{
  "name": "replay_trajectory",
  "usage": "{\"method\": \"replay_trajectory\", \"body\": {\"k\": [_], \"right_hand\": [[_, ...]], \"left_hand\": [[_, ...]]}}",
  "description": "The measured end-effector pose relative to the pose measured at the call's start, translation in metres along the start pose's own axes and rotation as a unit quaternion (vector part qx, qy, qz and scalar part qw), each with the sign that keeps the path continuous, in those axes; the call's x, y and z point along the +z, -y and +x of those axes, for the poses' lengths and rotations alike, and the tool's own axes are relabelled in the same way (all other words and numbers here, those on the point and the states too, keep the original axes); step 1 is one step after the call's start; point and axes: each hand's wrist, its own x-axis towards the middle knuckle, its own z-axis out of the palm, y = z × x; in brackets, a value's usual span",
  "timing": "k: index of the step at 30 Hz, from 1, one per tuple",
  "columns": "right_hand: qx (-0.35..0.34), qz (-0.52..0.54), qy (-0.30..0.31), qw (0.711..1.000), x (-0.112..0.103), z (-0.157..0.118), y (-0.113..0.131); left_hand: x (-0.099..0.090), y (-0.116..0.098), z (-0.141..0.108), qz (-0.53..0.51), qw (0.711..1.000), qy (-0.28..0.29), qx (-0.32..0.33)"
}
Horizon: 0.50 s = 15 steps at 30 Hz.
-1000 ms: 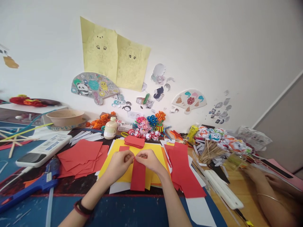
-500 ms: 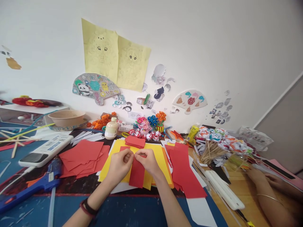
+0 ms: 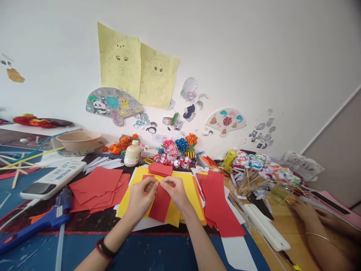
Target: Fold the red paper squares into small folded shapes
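Note:
My left hand (image 3: 144,195) and my right hand (image 3: 176,192) meet with their fingertips close together. Both are pinched on the upper part of a red paper strip (image 3: 160,206), which hangs or slants down between them; my fingers hide its top edge. Beneath lies a stack of yellow sheets (image 3: 193,192) with white sheets under it. Just beyond my fingertips rests a small pile of red paper pieces (image 3: 160,169). Larger red sheets (image 3: 96,184) are heaped to the left, and long red sheets (image 3: 218,201) lie on the right.
At left are a blue glue gun (image 3: 56,218), a white power strip (image 3: 53,180) and a bowl (image 3: 79,141). A glue bottle (image 3: 132,154) and craft flowers (image 3: 180,146) stand along the wall. Wooden sticks (image 3: 249,180) lie at right, near another person's hands (image 3: 304,209).
The lower end of the red strip has swung slightly left. My hands stay pinched together in nearly the same place.

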Motion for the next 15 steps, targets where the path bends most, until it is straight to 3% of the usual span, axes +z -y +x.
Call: {"method": "replay_trajectory", "body": {"k": [6,15], "right_hand": [[0.012,-0.011,-0.004,1.0,-0.006,0.001,0.003],[0.024,-0.028,0.05,0.998,-0.013,0.001,0.009]], "left_hand": [[-0.001,0.005,0.004,-0.058,0.996,0.059,-0.035],[-0.005,0.002,0.007,-0.039,0.994,0.104,-0.018]]}}
